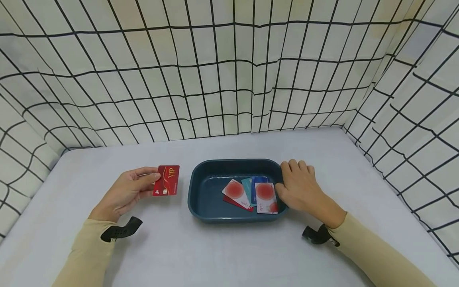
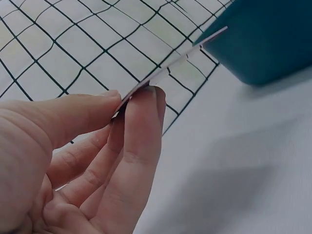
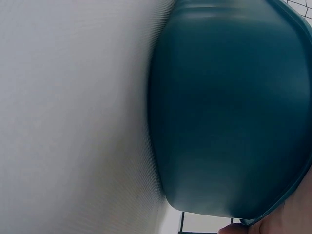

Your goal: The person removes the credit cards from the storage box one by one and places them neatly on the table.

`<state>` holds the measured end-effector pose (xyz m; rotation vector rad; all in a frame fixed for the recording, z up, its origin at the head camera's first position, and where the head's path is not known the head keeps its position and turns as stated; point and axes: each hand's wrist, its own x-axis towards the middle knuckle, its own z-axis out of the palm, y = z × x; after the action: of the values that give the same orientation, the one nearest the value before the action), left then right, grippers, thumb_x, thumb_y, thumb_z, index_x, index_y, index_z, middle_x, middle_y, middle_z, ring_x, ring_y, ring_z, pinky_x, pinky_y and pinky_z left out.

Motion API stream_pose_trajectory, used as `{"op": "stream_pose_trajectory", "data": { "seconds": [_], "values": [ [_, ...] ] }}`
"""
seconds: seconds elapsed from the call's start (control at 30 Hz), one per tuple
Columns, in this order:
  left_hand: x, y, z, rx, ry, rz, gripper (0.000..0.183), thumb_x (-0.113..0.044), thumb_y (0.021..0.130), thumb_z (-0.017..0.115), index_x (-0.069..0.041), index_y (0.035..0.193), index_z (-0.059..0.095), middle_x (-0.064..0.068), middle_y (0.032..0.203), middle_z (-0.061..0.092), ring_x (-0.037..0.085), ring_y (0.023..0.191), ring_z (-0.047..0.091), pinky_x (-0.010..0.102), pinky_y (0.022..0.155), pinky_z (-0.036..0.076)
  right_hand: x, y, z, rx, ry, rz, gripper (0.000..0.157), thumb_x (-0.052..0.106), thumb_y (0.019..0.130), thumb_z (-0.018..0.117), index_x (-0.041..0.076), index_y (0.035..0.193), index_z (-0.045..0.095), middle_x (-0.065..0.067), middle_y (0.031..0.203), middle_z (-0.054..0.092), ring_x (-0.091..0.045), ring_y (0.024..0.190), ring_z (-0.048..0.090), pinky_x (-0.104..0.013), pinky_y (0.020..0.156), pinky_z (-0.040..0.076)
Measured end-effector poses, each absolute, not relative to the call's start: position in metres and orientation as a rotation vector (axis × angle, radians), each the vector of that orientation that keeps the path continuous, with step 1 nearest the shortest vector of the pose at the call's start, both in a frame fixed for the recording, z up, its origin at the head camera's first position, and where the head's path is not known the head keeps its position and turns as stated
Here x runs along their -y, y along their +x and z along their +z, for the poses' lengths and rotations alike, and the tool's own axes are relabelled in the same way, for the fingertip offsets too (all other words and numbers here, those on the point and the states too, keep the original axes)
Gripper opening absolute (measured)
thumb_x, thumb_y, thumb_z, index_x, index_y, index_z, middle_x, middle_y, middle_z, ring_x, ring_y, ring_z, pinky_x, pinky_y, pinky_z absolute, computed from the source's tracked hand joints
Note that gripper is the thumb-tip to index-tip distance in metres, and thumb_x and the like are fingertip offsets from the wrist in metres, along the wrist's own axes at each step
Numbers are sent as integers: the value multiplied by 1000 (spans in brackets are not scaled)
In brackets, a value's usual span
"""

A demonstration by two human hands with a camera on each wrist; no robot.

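Observation:
My left hand [image 1: 130, 189] pinches a red VIP card [image 1: 166, 180] between thumb and fingers, to the left of a dark teal plastic tray [image 1: 234, 220]. Seen almost edge-on in the left wrist view, the card [image 2: 170, 63] points toward the tray. My right hand [image 1: 303, 187] grips the tray's right rim, with the thumb at the inner side. Inside the tray, toward its right end, lie overlapping cards: two white cards with red circles, one [image 1: 265, 195] farthest right, a blue card [image 1: 254, 191], a light teal card [image 1: 246, 184] and a red card [image 1: 231, 202] partly covered.
A white cloth [image 1: 229, 255] covers the table under the tray. White walls with black grid lines [image 1: 234, 61] enclose the back and both sides. Each sleeve carries a black wrist device, one [image 1: 122, 231] on the left and one [image 1: 319, 235] on the right.

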<state>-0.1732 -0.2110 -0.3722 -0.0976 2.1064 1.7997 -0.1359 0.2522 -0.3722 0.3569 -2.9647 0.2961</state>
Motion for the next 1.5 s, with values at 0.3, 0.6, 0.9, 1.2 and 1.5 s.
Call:
{"op": "stream_pose_trajectory", "data": {
  "seconds": [0.3, 0.6, 0.9, 1.2, 1.5],
  "values": [
    [213, -177, -384, -2223, -111, 1665, 72, -38, 100, 68, 0, 154, 40, -9, 121, 59, 3, 96, 66, 21, 81, 62, -251, -137, -373, 2963, 363, 293, 24, 23, 90, 52, 4, 104, 53, -10, 90, 48, -28, 85, 39, -41, 75, 26],
    [212, -177, -388, -2271, -97, 1545, 73, -40, 101, 66, 1, 154, 39, 12, 135, 56, 3, 96, 66, 22, 83, 63, -251, -136, -372, 2968, 358, 284, 26, 24, 90, 51, 3, 105, 53, -10, 91, 48, -29, 85, 39, -41, 75, 26],
    [213, -176, -388, -2258, -135, 1508, 73, -40, 99, 69, 2, 152, 42, 18, 138, 55, 6, 95, 69, 24, 84, 63, -251, -136, -372, 2970, 351, 287, 29, 25, 90, 52, 2, 109, 54, -10, 92, 49, -29, 86, 40, -41, 75, 26],
    [212, -176, -389, -2270, -124, 1482, 66, -35, 101, 67, 4, 150, 45, 11, 124, 63, 7, 87, 71, 24, 79, 64, -251, -137, -372, 2967, 351, 296, 30, 25, 90, 53, 2, 109, 54, -11, 92, 50, -29, 86, 41, -41, 75, 26],
    [211, -176, -387, -2296, -93, 1429, 73, -44, 106, 55, 9, 153, 39, 31, 149, 53, 6, 92, 73, 26, 82, 64, -251, -137, -373, 2971, 348, 300, 30, 25, 90, 53, 2, 109, 54, -10, 92, 50, -29, 86, 41, -41, 75, 26]
  ]
}}
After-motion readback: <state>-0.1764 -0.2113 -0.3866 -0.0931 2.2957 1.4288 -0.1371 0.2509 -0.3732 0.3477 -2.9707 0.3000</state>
